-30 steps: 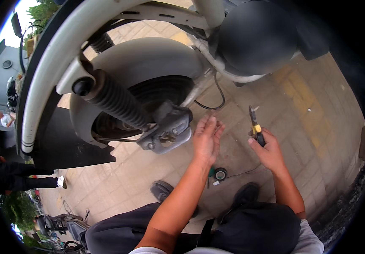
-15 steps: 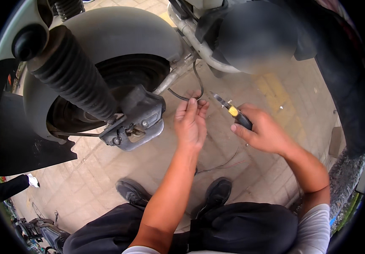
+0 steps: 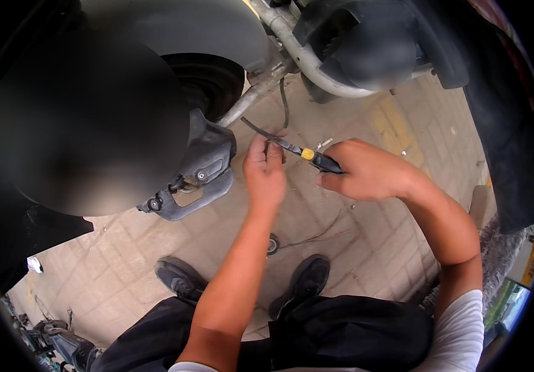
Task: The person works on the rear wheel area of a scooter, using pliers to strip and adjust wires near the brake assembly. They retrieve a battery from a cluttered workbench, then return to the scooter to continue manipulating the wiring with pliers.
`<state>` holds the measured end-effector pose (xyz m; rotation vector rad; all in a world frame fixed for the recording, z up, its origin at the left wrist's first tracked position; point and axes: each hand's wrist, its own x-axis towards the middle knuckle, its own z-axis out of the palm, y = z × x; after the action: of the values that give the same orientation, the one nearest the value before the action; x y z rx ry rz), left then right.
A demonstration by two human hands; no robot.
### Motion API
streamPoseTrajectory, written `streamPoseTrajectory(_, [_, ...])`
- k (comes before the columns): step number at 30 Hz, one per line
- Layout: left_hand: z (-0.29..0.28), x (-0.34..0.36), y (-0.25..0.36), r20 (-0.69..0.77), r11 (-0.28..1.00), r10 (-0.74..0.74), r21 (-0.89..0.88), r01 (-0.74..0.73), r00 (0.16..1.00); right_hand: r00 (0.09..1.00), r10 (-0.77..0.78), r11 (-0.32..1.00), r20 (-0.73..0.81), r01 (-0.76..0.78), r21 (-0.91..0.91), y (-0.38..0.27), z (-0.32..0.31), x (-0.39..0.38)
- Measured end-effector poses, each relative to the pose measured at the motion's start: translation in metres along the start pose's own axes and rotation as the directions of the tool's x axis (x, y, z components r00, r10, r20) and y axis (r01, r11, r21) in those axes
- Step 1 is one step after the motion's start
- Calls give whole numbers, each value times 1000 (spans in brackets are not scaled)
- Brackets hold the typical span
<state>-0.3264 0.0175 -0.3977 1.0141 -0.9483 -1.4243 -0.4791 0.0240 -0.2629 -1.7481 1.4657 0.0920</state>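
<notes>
A black cable (image 3: 285,105) hangs from under the frame tube of a scooter-like vehicle and curves down to my left hand (image 3: 263,170). My left fingers pinch it near the bend, and its free end points up and left. In my right hand (image 3: 369,170) are pliers (image 3: 308,154) with black and yellow handles, gripped from the right side. Their metal jaws reach the cable right beside my left fingertips. Whether the jaws are closed on the cable is too small to tell.
The vehicle's rear wheel (image 3: 208,87) and a dark bracket (image 3: 202,177) stand left of my hands. A pale frame tube (image 3: 292,46) crosses above. On the paved floor (image 3: 366,260) lies a small round part (image 3: 272,244) with thin wires, near my shoes (image 3: 301,285).
The pliers have moved left, from apart to touching the cable at my left fingers. My left hand has shifted slightly left, and the cable's free end now points up and left.
</notes>
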Motion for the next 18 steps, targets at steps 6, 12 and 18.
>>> streamPoseTrajectory(6, [-5,1,-6,-4,996,-8,89,8,1000,997,71,997,40,-71,-6,-10,-9,7])
streamPoseTrajectory(12, [-4,1,0,1,995,2,104,-2,1000,987,122,991,105,-116,-58,-14,-16,7])
streamPoseTrajectory(18, [-7,1,-4,40,988,23,150,-29,999,990,99,994,97,-93,-56,-15,-17,9])
